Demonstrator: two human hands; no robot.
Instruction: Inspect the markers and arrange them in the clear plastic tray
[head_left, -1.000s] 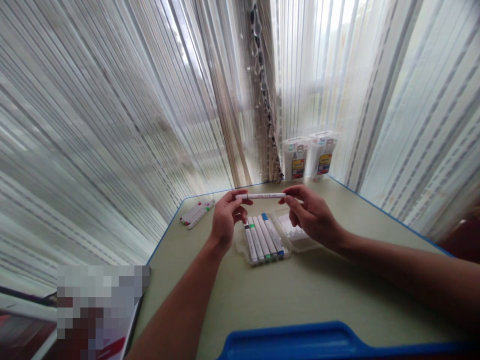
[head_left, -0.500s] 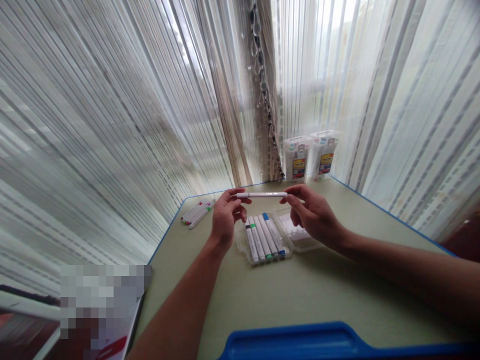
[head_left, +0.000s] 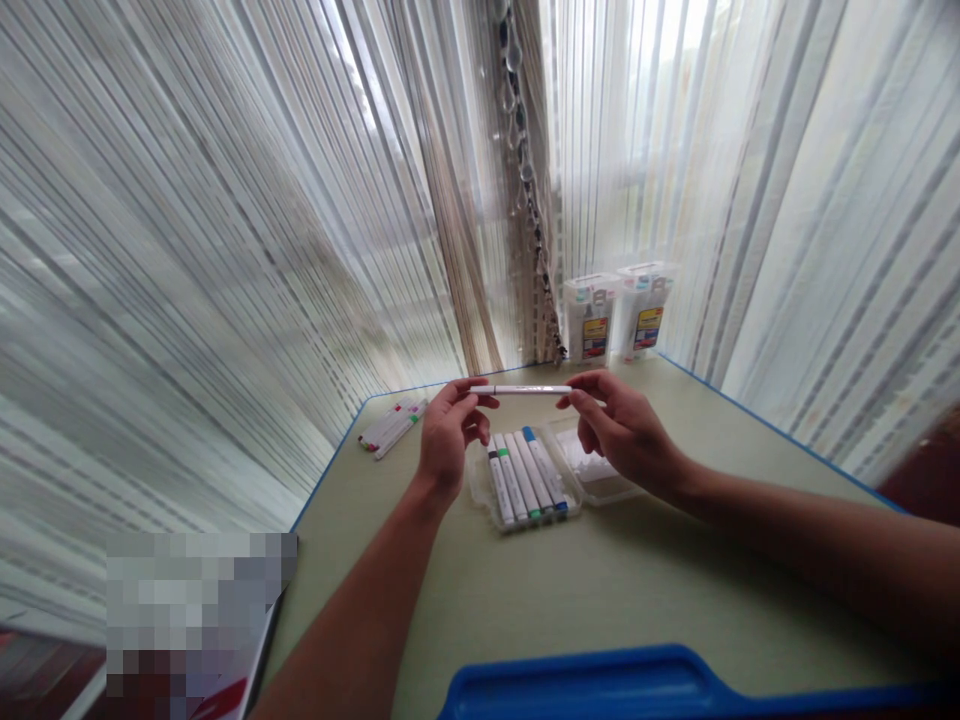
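Observation:
A white marker (head_left: 525, 390) is held level between my two hands, above the table. My left hand (head_left: 448, 430) pinches its left end, where a thin dark ring shows. The other end sits between the thumb and fingers of my right hand (head_left: 619, 415). Below the marker lies an open clear plastic case (head_left: 501, 524). Several white markers (head_left: 519, 475) with black, green and blue bands lie side by side in its left half. Its other half, the lid (head_left: 592, 470), is partly behind my right hand and has a white sheet in it.
Several loose markers (head_left: 391, 427) lie at the table's far left. Two upright clear marker boxes (head_left: 590, 320) with labels stand at the back corner by the string curtain (head_left: 360, 200). A blue tray edge (head_left: 585, 685) crosses the front of the green table (head_left: 465, 590).
The marker seems to have turned slightly about its length, since its printing looks different. Both hands keep their grip; the view shifts a little.

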